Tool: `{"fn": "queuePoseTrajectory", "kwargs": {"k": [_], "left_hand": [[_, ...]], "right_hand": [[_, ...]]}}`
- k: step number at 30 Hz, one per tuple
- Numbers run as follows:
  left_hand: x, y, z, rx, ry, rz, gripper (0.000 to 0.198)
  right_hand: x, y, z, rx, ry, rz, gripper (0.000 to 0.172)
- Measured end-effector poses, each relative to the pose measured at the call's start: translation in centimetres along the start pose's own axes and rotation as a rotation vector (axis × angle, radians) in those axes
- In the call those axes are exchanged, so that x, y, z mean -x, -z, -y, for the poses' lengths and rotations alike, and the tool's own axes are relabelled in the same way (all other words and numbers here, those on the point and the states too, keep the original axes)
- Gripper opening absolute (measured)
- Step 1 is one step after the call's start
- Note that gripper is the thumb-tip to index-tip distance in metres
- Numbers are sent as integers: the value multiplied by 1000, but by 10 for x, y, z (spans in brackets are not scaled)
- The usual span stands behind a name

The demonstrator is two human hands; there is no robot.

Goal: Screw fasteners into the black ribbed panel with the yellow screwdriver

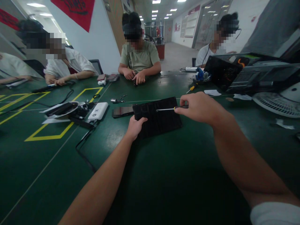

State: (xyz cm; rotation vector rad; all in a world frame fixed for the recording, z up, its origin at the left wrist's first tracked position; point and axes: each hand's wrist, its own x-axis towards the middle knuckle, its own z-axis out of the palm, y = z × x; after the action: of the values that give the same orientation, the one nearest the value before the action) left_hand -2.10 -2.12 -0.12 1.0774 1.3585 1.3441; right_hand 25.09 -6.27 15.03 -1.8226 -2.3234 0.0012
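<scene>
A flat black rectangular panel [164, 120] is tilted up on the green table in front of me; its exact kind is not clear. My left hand [135, 127] grips its left edge, thumb over the face. In my right hand [199, 107] is a screwdriver [166, 109] with a dark handle, a yellow ring and a thin metal shaft. The shaft points left across the panel's face, and I cannot tell whether its tip touches. Behind the panel's left side lies a dark phone-like slab [122, 111], partly blurred out.
A white power bank [98, 111] and a headset-like device [70, 109] with a cable lie left. Small metal parts [117, 101] sit beyond the panel. To the right are a yellow screwdriver [191, 89], an open computer case [253, 72] and a white fan [276, 103]. Several people sit around the table.
</scene>
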Motion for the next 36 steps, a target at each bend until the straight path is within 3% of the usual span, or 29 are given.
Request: {"fn": "queuePoseTrajectory", "kwargs": {"k": [6, 36], "left_hand": [[2, 0, -2, 5, 18, 3, 36], [0, 0, 1, 22, 20, 12, 35]], "right_hand": [[-2, -1, -4, 8, 14, 36, 16], [-4, 0, -8, 9, 30, 94, 34]]}}
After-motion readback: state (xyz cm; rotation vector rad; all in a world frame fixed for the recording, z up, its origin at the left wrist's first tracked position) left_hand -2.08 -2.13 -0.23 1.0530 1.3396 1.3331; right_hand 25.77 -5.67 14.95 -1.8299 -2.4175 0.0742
